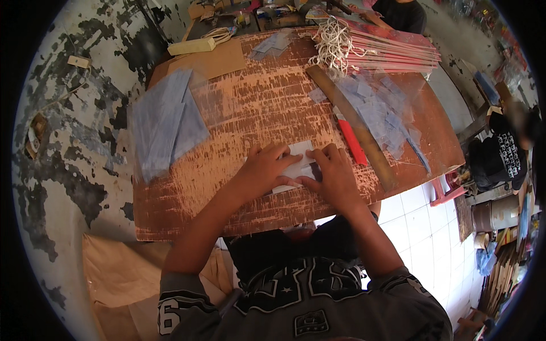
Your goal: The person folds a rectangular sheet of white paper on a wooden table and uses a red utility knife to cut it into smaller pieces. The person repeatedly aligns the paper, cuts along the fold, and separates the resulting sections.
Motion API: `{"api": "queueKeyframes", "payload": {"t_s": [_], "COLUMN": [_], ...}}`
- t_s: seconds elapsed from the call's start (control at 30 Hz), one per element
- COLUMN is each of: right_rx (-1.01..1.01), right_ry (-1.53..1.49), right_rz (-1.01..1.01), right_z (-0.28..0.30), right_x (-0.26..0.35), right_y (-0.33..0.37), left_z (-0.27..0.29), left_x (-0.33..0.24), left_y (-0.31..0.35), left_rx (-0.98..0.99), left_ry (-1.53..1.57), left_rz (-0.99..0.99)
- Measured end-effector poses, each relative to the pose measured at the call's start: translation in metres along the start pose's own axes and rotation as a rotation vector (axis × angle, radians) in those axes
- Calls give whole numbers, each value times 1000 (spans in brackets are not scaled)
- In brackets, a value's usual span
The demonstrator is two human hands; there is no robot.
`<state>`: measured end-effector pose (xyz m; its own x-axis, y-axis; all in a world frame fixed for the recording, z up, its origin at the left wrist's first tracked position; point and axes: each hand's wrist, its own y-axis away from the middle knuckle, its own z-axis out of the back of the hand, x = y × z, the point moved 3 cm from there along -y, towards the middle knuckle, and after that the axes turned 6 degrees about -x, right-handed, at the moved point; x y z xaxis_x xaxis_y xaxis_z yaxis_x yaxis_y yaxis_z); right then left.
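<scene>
Close to the table's near edge, a small whitish, partly see-through sheet (294, 170) lies under both my hands. It looks folded or layered, and my fingers hide much of it. My left hand (263, 169) grips its left side with bent fingers, thumb toward the middle. From the right, my right hand (333, 175) pinches it, thumb and fingertips close to the left hand's. Just right of that hand rests a red-handled cutter knife (352, 142), beside a long brown straightedge strip (355, 125) that slants across the table.
Large bluish clear plastic sheets (165, 128) are stacked at left. Small cut plastic pieces (369, 105) lie scattered at right. Farther back are flat cardboard (219, 63) and a pink-red bundle with white strings (387, 50). People sit at the far right (402, 16) and right side (496, 150).
</scene>
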<state>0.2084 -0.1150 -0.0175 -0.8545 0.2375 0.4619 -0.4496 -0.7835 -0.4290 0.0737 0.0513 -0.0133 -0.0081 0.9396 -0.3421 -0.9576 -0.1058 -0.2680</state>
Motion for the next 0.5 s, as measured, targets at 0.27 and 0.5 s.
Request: {"api": "queueKeyframes", "payload": {"t_s": [0.27,0.5], "right_rx": [-19,-4], "right_ry": [-66,-139], "right_rz": [3,-18], "right_z": [2,0], "right_x": [-2,-10], "right_y": [1,1], "left_z": [8,5], "left_x": [-3,5], "left_y": [-13,-19], "left_rx": [146,170], "left_ry": [16,68], "left_rz": [56,13]}}
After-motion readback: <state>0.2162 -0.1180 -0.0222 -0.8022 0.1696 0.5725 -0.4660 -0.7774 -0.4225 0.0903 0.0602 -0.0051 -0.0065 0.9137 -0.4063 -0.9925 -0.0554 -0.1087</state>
